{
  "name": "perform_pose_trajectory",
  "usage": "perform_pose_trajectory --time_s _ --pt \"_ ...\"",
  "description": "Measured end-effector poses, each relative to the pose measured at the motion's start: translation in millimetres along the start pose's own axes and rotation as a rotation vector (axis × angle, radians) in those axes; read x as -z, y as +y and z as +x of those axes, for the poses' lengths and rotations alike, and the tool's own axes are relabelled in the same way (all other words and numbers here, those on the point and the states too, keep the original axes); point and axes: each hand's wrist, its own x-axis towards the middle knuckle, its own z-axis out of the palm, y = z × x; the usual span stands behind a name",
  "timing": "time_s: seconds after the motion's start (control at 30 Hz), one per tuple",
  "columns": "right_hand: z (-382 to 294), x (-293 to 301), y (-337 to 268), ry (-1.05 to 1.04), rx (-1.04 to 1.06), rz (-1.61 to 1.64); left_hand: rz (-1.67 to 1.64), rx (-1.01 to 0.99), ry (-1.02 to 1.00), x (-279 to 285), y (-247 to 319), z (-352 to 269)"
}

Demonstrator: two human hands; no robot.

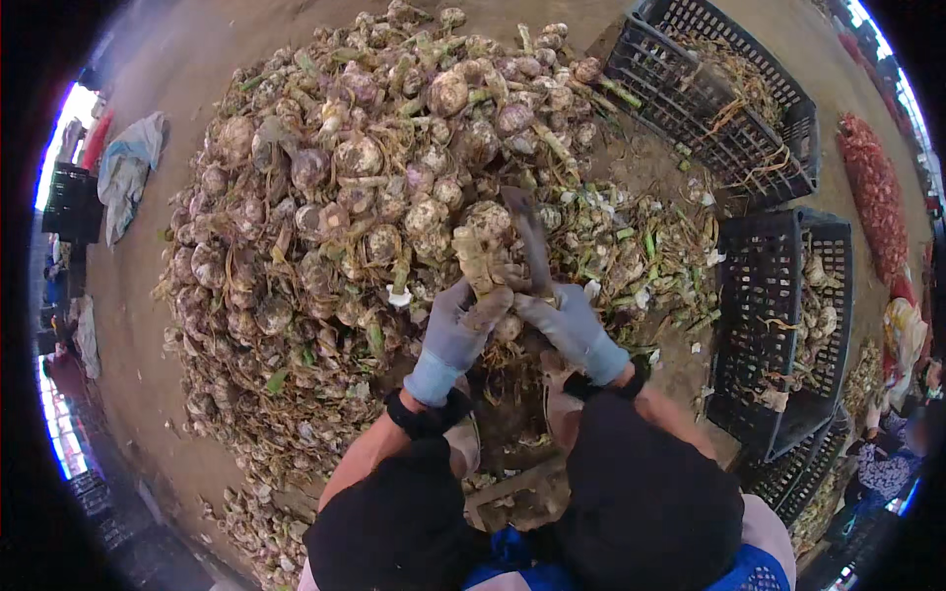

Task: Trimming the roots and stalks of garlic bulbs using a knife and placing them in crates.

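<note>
In my left hand, which wears a grey, soil-stained glove with a light blue cuff, is a garlic stalk. A dirty bulb lies right above it, and I cannot tell if the two are joined. My right hand, gloved the same way, grips a dark hand tool with a bent far end; blur hides its exact kind. The two hands nearly meet at the near side of a large heap of garlic, many bulbs still bearing stalks and dry roots.
Cut stalks and trimmings lie right of the heap. Beyond them stand a black plastic crate holding dry stalks and another crate holding garlic. A full red mesh sack lies farther right. Another person is at the lower right edge.
</note>
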Motion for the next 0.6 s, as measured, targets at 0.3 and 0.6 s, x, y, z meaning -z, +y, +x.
perform_pose_trajectory --time_s 0.3,0.6 --pt "-7 56 -1 0.219 0.601 -0.646 1.050 -0.777 0.212 12 40 1" --pt "28 29 -14 0.402 0.481 -0.425 0.951 -0.468 1.277 272 4 -211"
